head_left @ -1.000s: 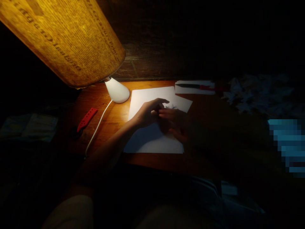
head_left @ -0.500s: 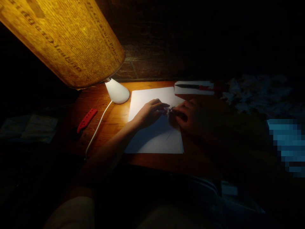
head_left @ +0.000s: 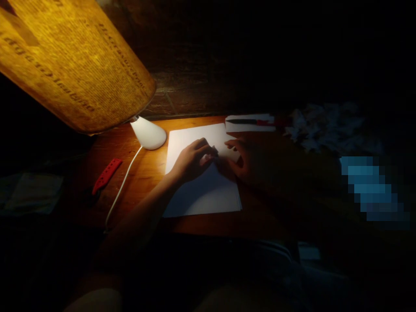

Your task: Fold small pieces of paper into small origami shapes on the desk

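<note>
My left hand (head_left: pixel 191 161) rests over a stack of white paper (head_left: pixel 204 201) and has its fingers curled around a small piece of crumpled paper (head_left: pixel 206 159). Part of that piece is hidden under the fingers. Just to its right, my right hand (head_left: pixel 243 159) is open above the stack's right edge, thumb and fingers apart, holding nothing that I can see. Much of the right hand lies in shadow.
A lit lamp with a printed shade (head_left: pixel 81 69) and white base (head_left: pixel 150 134) stands left of the stack, its cord (head_left: pixel 125 184) trailing forward. A red-handled tool (head_left: pixel 107 175) lies further left. A dark-bladed knife (head_left: pixel 243 122) rests on white slips (head_left: pixel 234 128). Crumpled papers (head_left: pixel 325 125) are heaped right.
My right hand has let go of the crumpled paper and its fingers have spread apart. The piece stays in my left hand. The whole view has shifted a little.
</note>
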Motion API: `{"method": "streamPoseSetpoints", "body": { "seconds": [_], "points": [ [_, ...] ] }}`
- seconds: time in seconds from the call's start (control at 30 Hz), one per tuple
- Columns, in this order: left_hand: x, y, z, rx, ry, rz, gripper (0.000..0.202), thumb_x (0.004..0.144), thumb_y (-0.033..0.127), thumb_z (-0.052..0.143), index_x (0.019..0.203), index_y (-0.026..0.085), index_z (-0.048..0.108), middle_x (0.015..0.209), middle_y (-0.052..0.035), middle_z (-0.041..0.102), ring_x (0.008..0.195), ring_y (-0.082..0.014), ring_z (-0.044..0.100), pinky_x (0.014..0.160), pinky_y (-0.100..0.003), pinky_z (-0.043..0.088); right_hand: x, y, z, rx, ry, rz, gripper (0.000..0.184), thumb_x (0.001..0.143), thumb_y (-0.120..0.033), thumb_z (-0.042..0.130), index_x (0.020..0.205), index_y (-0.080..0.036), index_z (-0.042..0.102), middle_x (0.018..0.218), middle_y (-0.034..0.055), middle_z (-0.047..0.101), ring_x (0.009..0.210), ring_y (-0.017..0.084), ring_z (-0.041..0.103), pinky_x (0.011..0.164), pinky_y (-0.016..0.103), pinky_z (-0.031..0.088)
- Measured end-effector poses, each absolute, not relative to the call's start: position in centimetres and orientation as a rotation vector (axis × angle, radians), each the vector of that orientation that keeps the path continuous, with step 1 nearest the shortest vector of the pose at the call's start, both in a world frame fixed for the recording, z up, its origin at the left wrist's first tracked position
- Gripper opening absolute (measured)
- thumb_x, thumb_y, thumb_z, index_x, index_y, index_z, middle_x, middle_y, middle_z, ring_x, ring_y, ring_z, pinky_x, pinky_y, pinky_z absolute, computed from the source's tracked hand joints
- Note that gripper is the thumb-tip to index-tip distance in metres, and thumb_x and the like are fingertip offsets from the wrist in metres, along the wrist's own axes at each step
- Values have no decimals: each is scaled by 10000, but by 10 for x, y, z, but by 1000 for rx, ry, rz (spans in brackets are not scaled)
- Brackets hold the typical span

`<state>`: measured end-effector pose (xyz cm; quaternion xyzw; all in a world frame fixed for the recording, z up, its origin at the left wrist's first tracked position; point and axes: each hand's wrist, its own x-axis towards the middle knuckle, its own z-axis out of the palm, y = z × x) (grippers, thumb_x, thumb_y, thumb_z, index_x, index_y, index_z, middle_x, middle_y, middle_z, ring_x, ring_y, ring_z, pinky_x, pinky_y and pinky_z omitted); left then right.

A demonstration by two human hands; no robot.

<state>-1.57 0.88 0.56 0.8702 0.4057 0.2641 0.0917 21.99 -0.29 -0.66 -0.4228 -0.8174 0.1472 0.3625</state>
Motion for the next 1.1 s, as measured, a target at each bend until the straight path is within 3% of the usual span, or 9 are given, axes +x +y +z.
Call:
{"method": "streamPoseSetpoints", "body": {
  "seconds": [0.17,0.3,0.43,0.63,0.73,0.93,1.1],
  "points": [
    [-6,7,9,2307,1130,1115,31,911,210,717,890,188,721,869,-35,672,708,-122,612,607,-254,497,221,-3,-7,-1074,-1968,548,432,871,-275,717,1273,-209,572,1161,116,703,983,268,650,885,438,512],
    [3,3,11,2203,1017,1097,53,911,213,713,869,191,737,891,-47,752,761,-135,698,686,-273,580,219,-7,-3,-969,-1954,795,387,911,-391,721,1236,-225,592,1180,104,704,987,247,669,846,402,531],
    [2,1,7,2205,997,999,65,925,247,714,938,207,765,936,-58,808,855,-167,757,805,-325,618,219,-7,1,-945,-2005,760,246,931,-338,691,1145,-230,631,1112,74,695,982,227,670,864,386,538],
    [-5,7,2,2094,1151,1141,115,874,226,729,980,184,714,919,-55,783,802,-158,730,740,-303,596,221,-6,1,-837,-2122,659,307,957,-312,654,1250,-226,622,1226,99,676,1135,240,639,975,399,532],
    [-9,9,5,2244,1136,1046,170,872,186,688,1040,187,714,945,-52,752,817,-153,702,716,-279,571,219,-5,-5,-750,-2162,663,299,989,-319,611,1268,-214,617,1285,126,668,1194,250,629,1024,414,525],
    [-29,16,7,2464,1168,882,202,948,170,583,1027,199,767,1043,-89,703,948,-199,681,861,-342,569,223,-2,-6,-692,-2295,768,473,909,-191,649,1375,-225,576,1422,136,630,1293,288,604,1074,466,517],
    [-46,25,0,2554,1183,810,269,894,137,557,1060,201,758,1102,-109,721,1017,-253,675,915,-405,538,236,-8,1,-903,-2318,419,277,946,-184,636,1209,-219,717,1109,102,681,1012,268,641,862,408,529]
  ]
}}
